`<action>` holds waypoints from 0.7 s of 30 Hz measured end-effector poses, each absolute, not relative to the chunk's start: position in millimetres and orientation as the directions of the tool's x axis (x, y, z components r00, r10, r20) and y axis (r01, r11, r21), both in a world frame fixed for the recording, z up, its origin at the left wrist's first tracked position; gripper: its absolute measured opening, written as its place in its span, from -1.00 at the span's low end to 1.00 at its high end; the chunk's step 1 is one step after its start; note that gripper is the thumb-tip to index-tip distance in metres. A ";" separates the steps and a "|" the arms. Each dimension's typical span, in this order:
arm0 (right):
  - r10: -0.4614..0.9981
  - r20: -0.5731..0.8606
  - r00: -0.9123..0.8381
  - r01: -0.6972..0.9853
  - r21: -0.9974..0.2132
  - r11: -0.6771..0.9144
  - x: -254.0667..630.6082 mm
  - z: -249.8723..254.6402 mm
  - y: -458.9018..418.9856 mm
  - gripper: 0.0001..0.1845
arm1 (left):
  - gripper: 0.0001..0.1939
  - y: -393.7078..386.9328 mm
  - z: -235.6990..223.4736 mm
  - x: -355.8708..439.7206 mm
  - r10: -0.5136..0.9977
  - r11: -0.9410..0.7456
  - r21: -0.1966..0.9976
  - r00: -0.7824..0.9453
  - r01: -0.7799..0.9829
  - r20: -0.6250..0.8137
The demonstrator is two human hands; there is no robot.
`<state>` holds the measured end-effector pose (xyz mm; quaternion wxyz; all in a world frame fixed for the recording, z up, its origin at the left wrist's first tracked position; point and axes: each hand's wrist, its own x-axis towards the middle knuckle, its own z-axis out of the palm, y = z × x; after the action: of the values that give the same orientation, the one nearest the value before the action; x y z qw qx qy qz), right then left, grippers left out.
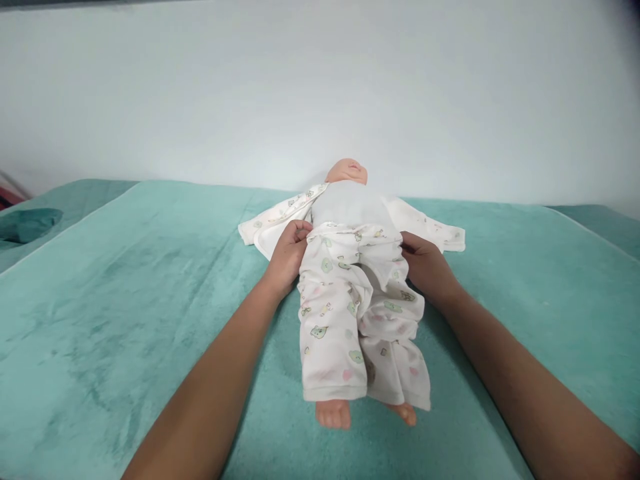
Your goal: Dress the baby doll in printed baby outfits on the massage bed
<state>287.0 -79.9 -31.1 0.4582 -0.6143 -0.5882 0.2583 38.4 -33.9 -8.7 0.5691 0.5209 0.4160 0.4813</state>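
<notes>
A baby doll lies on its back, its feet toward me and its head by the wall. It wears printed white pants that reach down to its feet. A printed white top is spread open beneath its torso, sleeves out to both sides. My left hand is closed on the left side of the pants' waistband, thumb and fingers pressed together. At the other side of the waistband, my right hand grips the cloth, its fingertips partly hidden behind the pants.
A teal plush cover lies under the doll and stretches to both sides. Behind it rises a plain white wall. At the far left, the cover has a dark oval hollow or opening.
</notes>
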 end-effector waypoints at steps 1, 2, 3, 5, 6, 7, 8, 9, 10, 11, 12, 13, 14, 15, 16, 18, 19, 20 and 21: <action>0.960 0.220 0.172 0.488 -0.866 0.111 287.0 -30.9 -79.9 -0.81 | -0.77 -33.8 -8.8 38.5 0.983 -0.016 0.994 0.178 -0.106 0.035; 0.961 0.218 0.170 0.490 -0.865 0.109 287.1 -30.6 -79.9 -0.81 | -0.79 -33.4 -9.2 38.7 0.986 -0.028 0.995 0.164 -0.095 0.043; 0.962 0.215 0.169 0.491 -0.865 0.107 287.1 -30.3 -80.0 -0.82 | -0.80 -32.7 -9.9 38.8 0.987 -0.043 0.996 0.149 -0.081 0.054; 0.963 0.210 0.168 0.490 -0.866 0.103 287.1 -30.1 -80.0 -0.82 | -0.81 -30.6 -11.6 38.7 0.989 -0.076 0.996 0.123 -0.054 0.082; 0.963 0.209 0.167 0.489 -0.866 0.103 287.3 -30.3 -79.9 -0.81 | -0.81 -29.4 -12.6 38.6 0.989 -0.096 0.994 0.113 -0.043 0.100; 0.964 0.209 0.166 0.490 -0.866 0.103 287.4 -30.6 -79.8 -0.81 | -0.80 -28.2 -13.6 38.5 0.988 -0.114 0.993 0.105 -0.038 0.117; 0.964 0.209 0.164 0.491 -0.865 0.104 287.7 -31.1 -79.6 -0.81 | -0.79 -27.1 -14.4 38.3 0.986 -0.127 0.991 0.103 -0.038 0.131; 0.964 0.210 0.161 0.494 -0.863 0.105 287.9 -31.8 -79.3 -0.81 | -0.78 -26.2 -15.0 38.2 0.985 -0.135 0.990 0.102 -0.041 0.139; 0.964 0.211 0.159 0.497 -0.861 0.107 288.1 -32.4 -78.9 -0.81 | -0.76 -25.7 -15.3 38.1 0.984 -0.138 0.989 0.103 -0.046 0.142; 0.965 0.212 0.156 0.498 -0.860 0.109 288.3 -32.9 -78.7 -0.81 | -0.75 -25.6 -15.2 37.9 0.984 -0.138 0.989 0.102 -0.051 0.143; 0.965 0.214 0.153 0.498 -0.860 0.112 288.4 -33.3 -78.4 -0.81 | -0.75 -25.9 -14.8 37.8 0.985 -0.135 0.989 0.097 -0.057 0.140; 0.965 0.218 0.148 0.496 -0.860 0.118 288.4 -33.5 -78.3 -0.81 | -0.74 -26.5 -14.1 37.7 0.986 -0.129 0.990 0.095 -0.062 0.134; 0.964 0.222 0.145 0.493 -0.861 0.124 288.4 -33.5 -78.3 -0.81 | -0.74 -27.4 -13.2 37.6 0.987 -0.121 0.990 0.093 -0.068 0.127; 0.964 0.226 0.143 0.491 -0.861 0.129 288.2 -33.4 -78.4 -0.82 | -0.74 -28.3 -12.2 37.4 0.988 -0.113 0.991 0.093 -0.073 0.120; 0.963 0.227 0.143 0.491 -0.862 0.130 288.1 -33.1 -78.6 -0.82 | -0.74 -29.2 -11.3 37.2 0.989 -0.106 0.991 0.094 -0.076 0.113; 0.963 0.222 0.150 0.494 -0.861 0.122 288.0 -32.6 -79.1 -0.82 | -0.73 -30.5 -10.0 36.6 0.989 -0.101 0.992 0.098 -0.080 0.109; 0.964 0.217 0.153 0.497 -0.860 0.115 288.0 -32.6 -79.3 -0.82 | -0.72 -30.8 -9.8 36.2 0.989 -0.104 0.991 0.099 -0.080 0.112; 0.964 0.214 0.157 0.500 -0.859 0.109 288.1 -32.6 -79.4 -0.82 | -0.72 -31.0 -9.7 35.8 0.988 -0.110 0.991 0.102 -0.078 0.117; 0.965 0.212 0.158 0.502 -0.858 0.106 288.2 -32.9 -79.4 -0.82 | -0.71 -31.1 -9.9 35.4 0.986 -0.117 0.990 0.109 -0.073 0.125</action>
<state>288.2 -79.4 -32.9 0.4461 -0.6163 -0.5950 0.2591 35.4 -31.1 -9.9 0.5124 0.5401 0.4229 0.5166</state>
